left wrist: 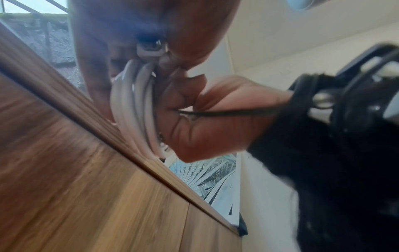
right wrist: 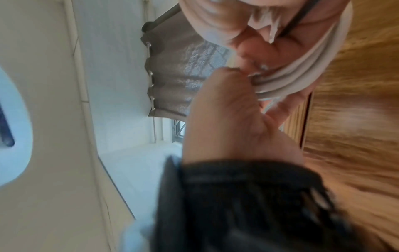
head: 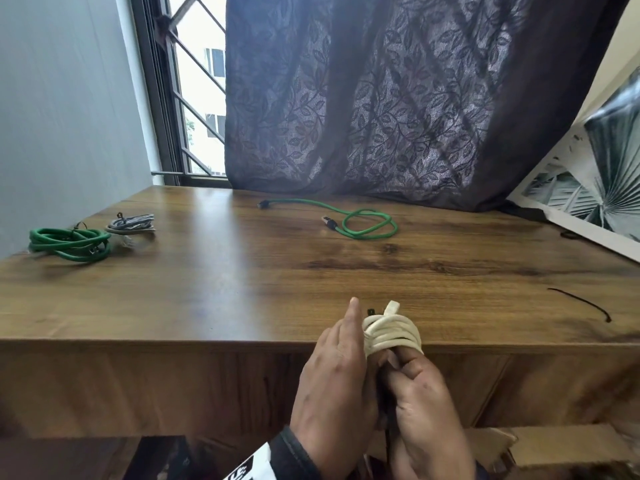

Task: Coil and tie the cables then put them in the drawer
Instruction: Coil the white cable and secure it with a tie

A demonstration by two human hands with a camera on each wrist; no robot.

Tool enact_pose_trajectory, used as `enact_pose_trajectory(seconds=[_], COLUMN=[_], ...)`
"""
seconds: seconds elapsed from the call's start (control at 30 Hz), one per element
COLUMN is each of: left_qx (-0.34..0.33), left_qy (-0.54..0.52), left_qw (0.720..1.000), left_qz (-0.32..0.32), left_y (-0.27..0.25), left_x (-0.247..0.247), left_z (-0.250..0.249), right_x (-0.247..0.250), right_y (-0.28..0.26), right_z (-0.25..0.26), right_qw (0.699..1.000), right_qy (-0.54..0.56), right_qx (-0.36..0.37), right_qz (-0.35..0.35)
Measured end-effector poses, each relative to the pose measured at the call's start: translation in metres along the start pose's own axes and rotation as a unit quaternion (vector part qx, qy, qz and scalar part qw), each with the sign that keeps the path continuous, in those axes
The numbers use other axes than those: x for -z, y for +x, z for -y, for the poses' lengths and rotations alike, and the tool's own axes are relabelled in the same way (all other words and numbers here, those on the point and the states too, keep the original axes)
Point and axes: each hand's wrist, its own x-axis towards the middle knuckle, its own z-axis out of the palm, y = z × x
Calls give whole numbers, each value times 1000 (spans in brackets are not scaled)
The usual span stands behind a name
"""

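A white cable wound into a small coil is held between both hands at the table's front edge. My left hand grips the coil's left side, index finger pointing up alongside it. My right hand has its thumb on the coil and pinches a thin black tie that runs back through its fist. In the left wrist view the coil shows with its connector against my left palm. The right wrist view shows the coil and the tie.
On the wooden table a tied green coil and a tied grey coil lie far left. A loose green cable lies at the back, a spare black tie at the right. A framed picture leans at the right edge. Drawer fronts sit below.
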Motion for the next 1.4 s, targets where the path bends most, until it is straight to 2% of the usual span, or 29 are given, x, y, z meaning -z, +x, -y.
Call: enact_pose_trajectory(seconds=[0.17, 0.33, 0.5, 0.67, 0.8, 0.97, 1.1, 1.17, 1.27, 1.4], left_qx=[54, 72, 99, 107, 100, 97, 114, 119, 121, 114], left_qy=[-107, -173, -226, -246, -231, -212, -215, -213, -209, -188], left_qw=[993, 981, 969, 963, 968, 972, 970, 970, 970, 975], left_qz=[18, 47, 27, 17, 21, 18, 9, 8, 7, 3], left_y=[-5, -8, -9, -8, -8, -4, -2, -3, -2, 3], left_x=[5, 7, 6, 8, 8, 9, 9, 9, 10, 13], left_z=[-2, -2, 0, -3, -5, -5, -1, 1, 4, 7], right_x=[3, 8, 7, 11, 16, 20, 20, 22, 23, 23], right_y=[-5, -3, -4, -6, -3, -3, -2, 1, 1, 0], right_z=[5, 5, 3, 7, 0, -2, 5, 10, 19, 25], right_qw=[997, 998, 999, 995, 973, 943, 946, 954, 970, 963], right_qy=[59, 29, -20, -75, -186, -284, -296, -282, -192, -184], right_qx=[-41, -34, 4, 49, 139, 171, 132, 69, -56, -82], right_qz=[19, 38, 29, 52, 18, -14, 30, 80, 140, 182])
